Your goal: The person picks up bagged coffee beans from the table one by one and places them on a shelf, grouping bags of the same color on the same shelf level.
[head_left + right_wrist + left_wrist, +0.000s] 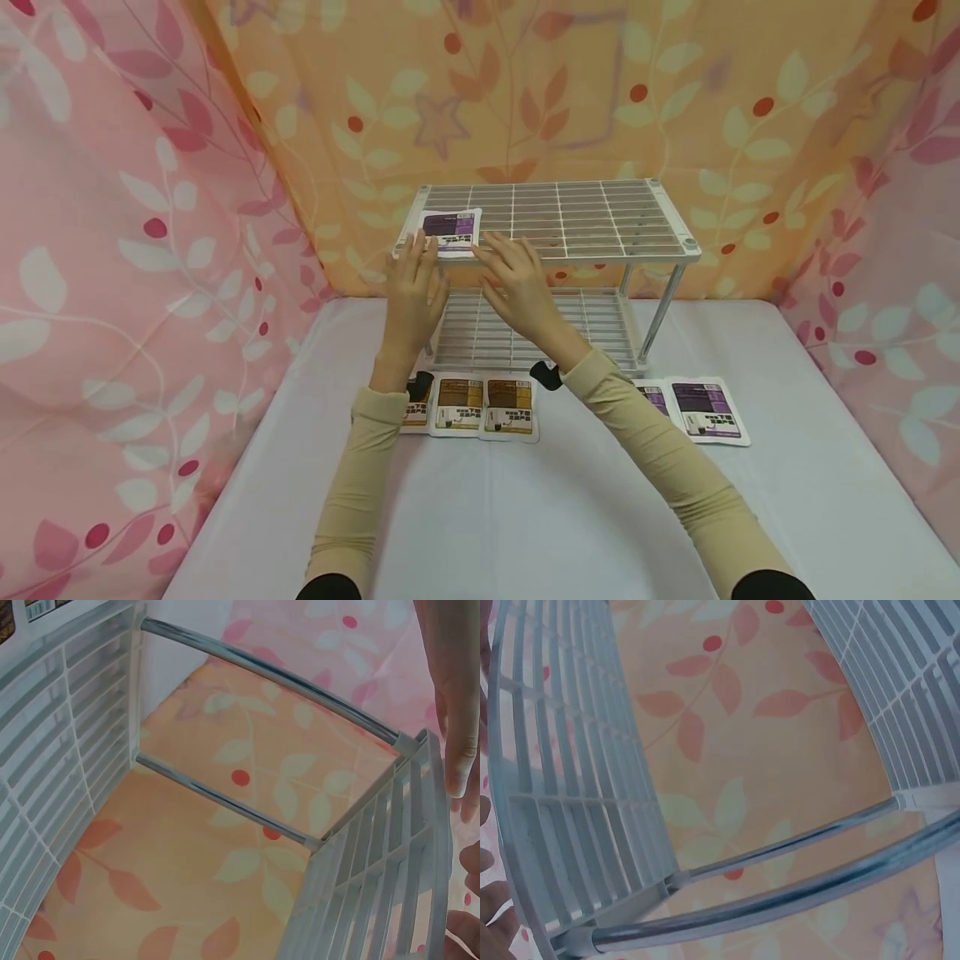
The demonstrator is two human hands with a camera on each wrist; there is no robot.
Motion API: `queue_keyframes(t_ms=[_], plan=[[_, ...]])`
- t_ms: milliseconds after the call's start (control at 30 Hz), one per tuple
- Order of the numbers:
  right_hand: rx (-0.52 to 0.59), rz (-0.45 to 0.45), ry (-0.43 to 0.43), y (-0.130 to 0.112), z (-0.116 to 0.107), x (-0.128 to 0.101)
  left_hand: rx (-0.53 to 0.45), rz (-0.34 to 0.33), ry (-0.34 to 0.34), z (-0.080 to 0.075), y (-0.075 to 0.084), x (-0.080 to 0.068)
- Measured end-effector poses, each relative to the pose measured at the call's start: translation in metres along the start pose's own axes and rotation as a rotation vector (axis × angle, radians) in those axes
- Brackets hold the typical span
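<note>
Only head view shows purple packet (448, 231) on rack (600, 218)

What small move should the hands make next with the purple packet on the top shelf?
Probably draw both hands back: the flat purple packet already lies on the white grid rack's top shelf, and the left hand and right hand are open beside it.

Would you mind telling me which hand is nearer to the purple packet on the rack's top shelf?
Left. The left hand has fingertips at the purple packet front edge; the right hand sits just beside it, to its right.
</note>
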State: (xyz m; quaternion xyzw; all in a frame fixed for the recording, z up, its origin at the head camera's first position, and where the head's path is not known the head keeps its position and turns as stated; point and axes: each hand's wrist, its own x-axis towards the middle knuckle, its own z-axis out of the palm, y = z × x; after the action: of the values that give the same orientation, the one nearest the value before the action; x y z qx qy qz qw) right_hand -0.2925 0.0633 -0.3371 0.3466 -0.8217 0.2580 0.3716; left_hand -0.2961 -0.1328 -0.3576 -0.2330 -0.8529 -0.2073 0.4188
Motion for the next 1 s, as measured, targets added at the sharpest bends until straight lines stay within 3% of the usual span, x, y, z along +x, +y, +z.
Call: queue_keyframes(t_ms=[333,600,900,1000], plan=[[0.017,0.006,0.059,0.009,-0.012,-0.024,-0.024,0.059,0.08,0.013,0.017,-0.01],[0.013,-0.004,0.096,0.018,-0.021,-0.042,-0.052,0.062,0.016,0.023,0.036,-0.021],[0.006,-0.001,0.141,0.027,-0.029,-0.064,-0.039,0.146,0.069,0.036,0.052,-0.027],[-0.001,-0.017,0.165,0.031,-0.03,-0.072,-0.038,0.14,0.046,0.041,0.057,-0.031]])
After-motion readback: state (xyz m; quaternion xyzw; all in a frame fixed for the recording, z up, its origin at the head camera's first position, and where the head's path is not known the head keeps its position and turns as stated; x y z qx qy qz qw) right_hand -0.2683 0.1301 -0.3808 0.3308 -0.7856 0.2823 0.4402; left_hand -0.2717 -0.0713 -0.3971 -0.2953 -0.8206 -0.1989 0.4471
